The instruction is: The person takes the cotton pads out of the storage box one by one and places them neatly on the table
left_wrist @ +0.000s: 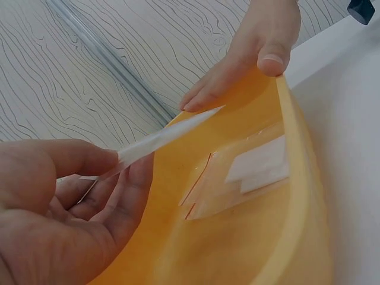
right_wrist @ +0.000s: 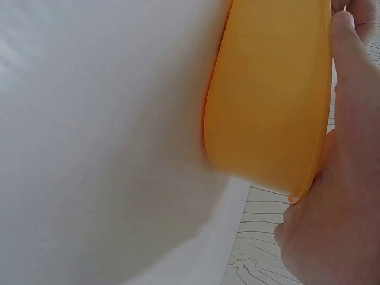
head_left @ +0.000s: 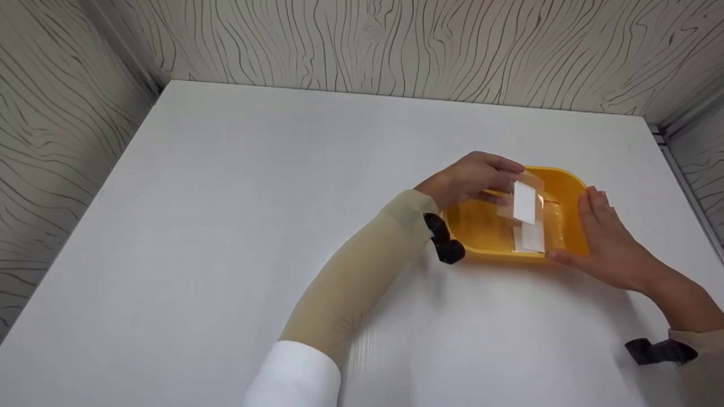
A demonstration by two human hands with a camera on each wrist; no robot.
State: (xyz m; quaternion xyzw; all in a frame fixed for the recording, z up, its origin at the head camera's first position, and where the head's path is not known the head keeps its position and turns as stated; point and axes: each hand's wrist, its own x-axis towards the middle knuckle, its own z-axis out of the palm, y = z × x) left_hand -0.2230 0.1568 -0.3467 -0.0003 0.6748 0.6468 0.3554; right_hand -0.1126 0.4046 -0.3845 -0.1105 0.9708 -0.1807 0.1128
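My left hand [head_left: 475, 175] pinches a small clear plastic zip bag [head_left: 524, 202] with a white insert, between thumb and fingers above a yellow basin [head_left: 475, 229]. Edge-on, that bag [left_wrist: 169, 135] shows as a thin strip in the left wrist view. Inside the basin lie clear bags [left_wrist: 205, 190] with red seal lines and white inserts [left_wrist: 261, 163]; how many lie there I cannot tell. With fingers extended, my right hand [head_left: 613, 243] rests across the basin's right end, its thumb [right_wrist: 344, 27] at the near rim.
The basin stands on a white tabletop [head_left: 254, 198], toward its right side. Wood-grain patterned panels [head_left: 367, 45] border the table at the back and sides. Black wrist mounts [head_left: 444, 240] sit on both forearms.
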